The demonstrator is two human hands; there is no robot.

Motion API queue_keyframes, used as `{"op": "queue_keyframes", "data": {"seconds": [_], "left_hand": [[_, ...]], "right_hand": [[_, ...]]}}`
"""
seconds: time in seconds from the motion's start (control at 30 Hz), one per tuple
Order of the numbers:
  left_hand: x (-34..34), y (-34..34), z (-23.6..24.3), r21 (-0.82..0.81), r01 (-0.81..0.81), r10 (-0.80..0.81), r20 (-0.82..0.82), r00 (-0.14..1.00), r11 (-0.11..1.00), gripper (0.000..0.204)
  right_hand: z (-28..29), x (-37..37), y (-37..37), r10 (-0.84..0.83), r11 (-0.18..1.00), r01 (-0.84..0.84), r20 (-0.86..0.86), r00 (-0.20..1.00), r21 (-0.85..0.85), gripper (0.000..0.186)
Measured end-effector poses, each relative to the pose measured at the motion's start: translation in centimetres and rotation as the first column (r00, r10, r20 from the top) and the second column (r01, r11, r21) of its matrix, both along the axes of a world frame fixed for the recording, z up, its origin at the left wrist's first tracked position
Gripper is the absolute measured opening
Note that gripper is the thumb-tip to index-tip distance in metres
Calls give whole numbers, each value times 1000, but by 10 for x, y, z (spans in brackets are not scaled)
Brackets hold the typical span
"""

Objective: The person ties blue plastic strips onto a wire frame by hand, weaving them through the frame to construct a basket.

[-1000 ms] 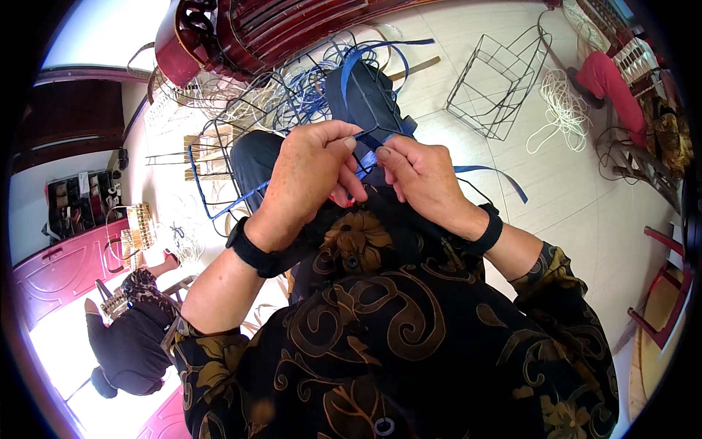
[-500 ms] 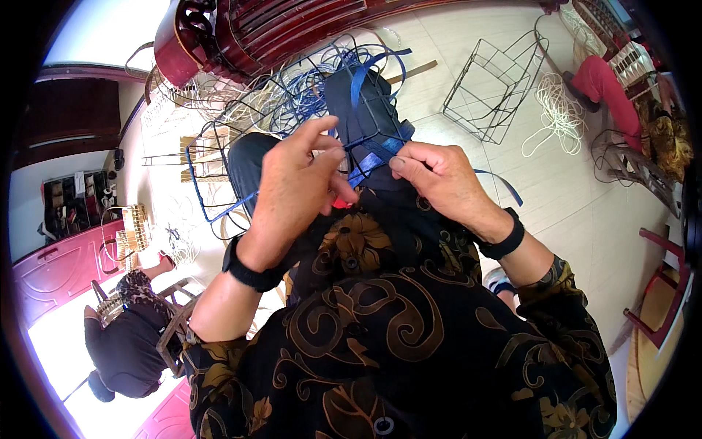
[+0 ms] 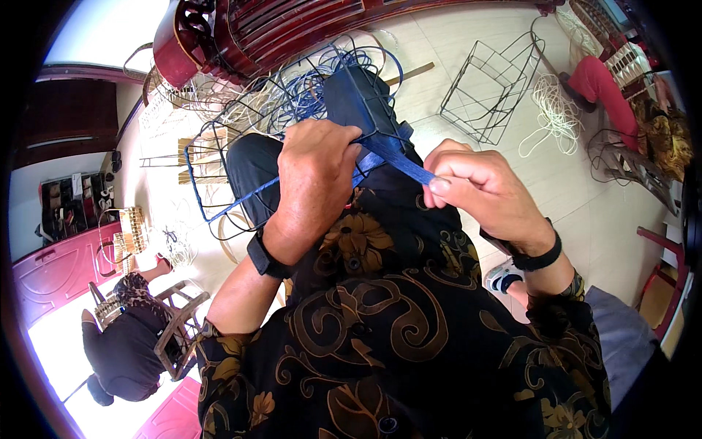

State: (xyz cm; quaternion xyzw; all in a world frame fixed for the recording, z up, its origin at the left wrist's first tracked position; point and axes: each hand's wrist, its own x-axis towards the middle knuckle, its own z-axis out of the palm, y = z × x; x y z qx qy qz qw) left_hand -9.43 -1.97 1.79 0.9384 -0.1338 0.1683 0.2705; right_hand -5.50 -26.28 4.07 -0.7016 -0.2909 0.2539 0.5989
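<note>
A black wire basket frame (image 3: 232,117) lies tilted across my lap, part of its rim wrapped in blue strip. My left hand (image 3: 314,179) is closed at the frame's near wire, where the strip passes round it; its fingertips are partly hidden. Between thumb and curled fingers, my right hand (image 3: 486,186) pinches the flat blue strip (image 3: 402,163), which runs taut from the wire toward the right. More blue strip shows behind it, against my dark trousers.
Loose coils of blue and pale strip (image 3: 256,102) lie beyond my knees, by a dark red carved wooden bench (image 3: 270,33). Another wire frame (image 3: 479,95) and a pale coil (image 3: 553,110) lie on the tiles. Other people sit far right and at lower left, near a wooden stool (image 3: 179,329).
My right hand has moved right, drawing the blue strip taut; its raised loop above the frame is gone. My left hand's fingers, apart before, have closed at the wire.
</note>
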Motion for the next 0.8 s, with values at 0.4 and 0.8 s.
{"op": "queue_keyframes", "data": {"seconds": [0.4,0.8], "left_hand": [[3,-1,-10,-45,40,-41,-4,999,998,20],[3,3,-16,-92,49,-50,-12,999,995,22]], "right_hand": [[-12,-13,-14,126,989,-135,124,984,64,30],[-16,-22,-12,62,988,-66,31,998,139,35]]}}
